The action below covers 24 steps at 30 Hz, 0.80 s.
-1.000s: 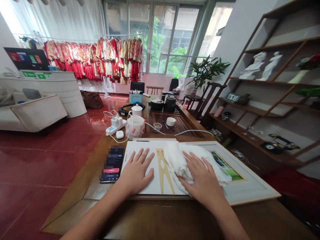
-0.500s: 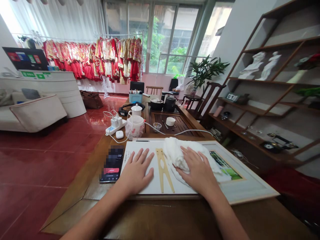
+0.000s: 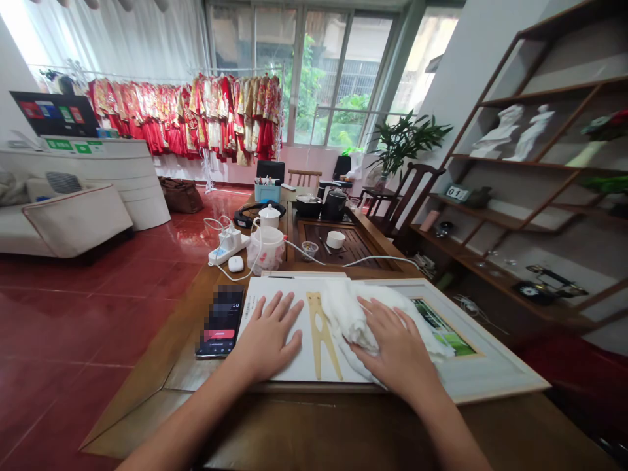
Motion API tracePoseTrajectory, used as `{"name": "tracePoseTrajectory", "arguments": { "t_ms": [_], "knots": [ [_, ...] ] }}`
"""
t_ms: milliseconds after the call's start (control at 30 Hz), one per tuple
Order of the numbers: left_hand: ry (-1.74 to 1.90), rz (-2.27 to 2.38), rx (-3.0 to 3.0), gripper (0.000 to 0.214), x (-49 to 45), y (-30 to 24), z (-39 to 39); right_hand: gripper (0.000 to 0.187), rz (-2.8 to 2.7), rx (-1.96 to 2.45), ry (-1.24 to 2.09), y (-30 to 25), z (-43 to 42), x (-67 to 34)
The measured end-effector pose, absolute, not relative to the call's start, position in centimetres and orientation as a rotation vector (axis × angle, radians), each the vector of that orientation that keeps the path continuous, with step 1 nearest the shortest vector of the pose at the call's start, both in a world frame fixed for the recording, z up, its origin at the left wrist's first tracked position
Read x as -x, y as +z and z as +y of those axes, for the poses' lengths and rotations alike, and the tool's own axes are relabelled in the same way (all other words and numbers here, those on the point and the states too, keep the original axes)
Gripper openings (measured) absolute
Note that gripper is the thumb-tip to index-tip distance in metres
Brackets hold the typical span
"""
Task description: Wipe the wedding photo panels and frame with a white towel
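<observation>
White cotton wadding (image 3: 343, 317) lies bunched on a white board (image 3: 275, 288), right hand (image 3: 397, 343) pressed flat on top, fingers spread. Left hand (image 3: 267, 337) sits splayed on the board, holding nothing. Looks light and squishy, so pinch the thick fold.

Red robes (image 3: 230, 114) on a rack
Phone (image 3: 219, 321) and power strip (image 3: 226, 247) on the table (image 3: 196, 314); plaster figurines (image 3: 513, 134) on the shelf (image 3: 540, 162); potted plant (image 3: 407, 140) by the window (image 3: 318, 78).
</observation>
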<state>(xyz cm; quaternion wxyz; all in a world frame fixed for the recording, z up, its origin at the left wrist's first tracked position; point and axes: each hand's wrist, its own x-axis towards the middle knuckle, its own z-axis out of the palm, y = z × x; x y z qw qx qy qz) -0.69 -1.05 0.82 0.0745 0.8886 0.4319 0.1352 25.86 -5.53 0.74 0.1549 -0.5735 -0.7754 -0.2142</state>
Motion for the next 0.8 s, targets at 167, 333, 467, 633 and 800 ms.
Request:
{"name": "tracePoseTrajectory", "arguments": {
  "t_ms": [167,333,467,633,800],
  "knots": [
    [0.417,1.306,-2.670,0.054,0.7,0.8,-1.0,0.050,-2.188,1.665,-0.599,1.0,-3.0,-25.5],
    [0.437,1.314,-2.674,0.054,0.7,0.7,-1.0,0.054,-2.195,1.641,-0.591,0.4,-4.6,-25.7],
    [0.435,1.316,-2.667,0.054,0.7,0.8,-0.9,0.051,-2.238,1.611,-0.617,0.0,-7.7,-25.9],
    [0.442,1.304,-2.665,0.054,0.8,0.7,-1.0,0.050,-2.260,1.607,-0.639,0.2,-9.1,-25.9],
    [0.419,1.291,-2.669,0.054,0.8,0.7,-0.9,0.051,-2.245,1.654,-0.616,0.9,-6.2,-25.6]
  ]
}}
